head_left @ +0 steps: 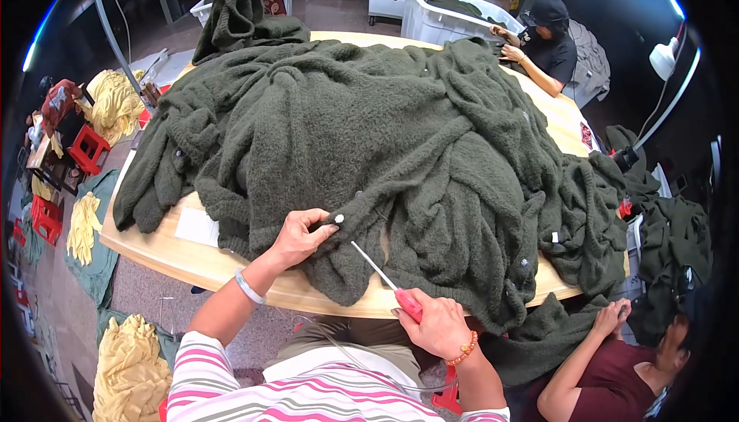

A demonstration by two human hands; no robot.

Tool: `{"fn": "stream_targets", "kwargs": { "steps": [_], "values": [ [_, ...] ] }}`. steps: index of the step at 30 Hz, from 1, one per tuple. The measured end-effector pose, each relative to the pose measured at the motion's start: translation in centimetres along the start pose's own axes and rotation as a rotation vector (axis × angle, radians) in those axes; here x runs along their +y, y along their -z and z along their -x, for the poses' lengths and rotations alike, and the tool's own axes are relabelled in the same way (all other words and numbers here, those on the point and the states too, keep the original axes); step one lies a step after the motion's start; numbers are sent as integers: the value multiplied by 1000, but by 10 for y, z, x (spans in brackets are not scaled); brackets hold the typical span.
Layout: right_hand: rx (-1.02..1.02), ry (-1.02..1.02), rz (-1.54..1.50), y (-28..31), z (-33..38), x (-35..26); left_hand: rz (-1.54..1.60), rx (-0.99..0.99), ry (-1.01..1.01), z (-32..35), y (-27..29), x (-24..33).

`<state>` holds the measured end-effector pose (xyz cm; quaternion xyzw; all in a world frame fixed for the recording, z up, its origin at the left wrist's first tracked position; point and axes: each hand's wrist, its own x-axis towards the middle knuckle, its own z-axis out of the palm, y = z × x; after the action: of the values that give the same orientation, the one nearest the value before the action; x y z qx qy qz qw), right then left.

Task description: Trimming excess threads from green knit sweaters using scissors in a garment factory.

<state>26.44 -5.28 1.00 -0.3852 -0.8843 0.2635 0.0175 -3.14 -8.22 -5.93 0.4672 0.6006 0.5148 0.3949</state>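
Note:
My left hand (300, 237) is closed in a pinch on the edge of a dark green knit cardigan (339, 125), beside a small white flower-like button (339, 219). In my right hand (440, 326) is a red-handled tool (409, 305) with a long, thin metal shaft, much like a screwdriver. Its tip stops short of the button, close to the knit edge. The cardigan lies in a large heap of similar garments, and I cannot tell where one ends and another begins. More small buttons dot the folds.
The heap covers most of a pale wooden table (146, 245), where a white paper (197, 226) lies near the left edge. Co-workers handle dark knits at the far left, far right and near right. White bins (450, 25) stand beyond. Yellow garments (132, 368) lie on the floor at left.

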Motion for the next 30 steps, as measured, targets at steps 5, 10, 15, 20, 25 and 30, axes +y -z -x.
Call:
{"fn": "stream_targets", "kwargs": {
  "steps": [5,10,15,20,25,30],
  "values": [
    [22,-13,-18,0,-6,-6,52,8,-4,-2,0,-8],
    [19,-33,-3,-1,-7,-5,93,-5,76,-1,2,-8],
    [14,-26,-11,-1,-10,-8,-102,27,-135,-1,-3,-13],
    [-100,9,-14,-5,-10,-12,27,1,-98,-3,-4,-14],
    [-107,48,-49,-11,-10,-13,243,62,-86,-4,-4,-35],
    [-110,43,-6,-13,-9,-17,411,160,-38,7,-3,-36]
  ]
}}
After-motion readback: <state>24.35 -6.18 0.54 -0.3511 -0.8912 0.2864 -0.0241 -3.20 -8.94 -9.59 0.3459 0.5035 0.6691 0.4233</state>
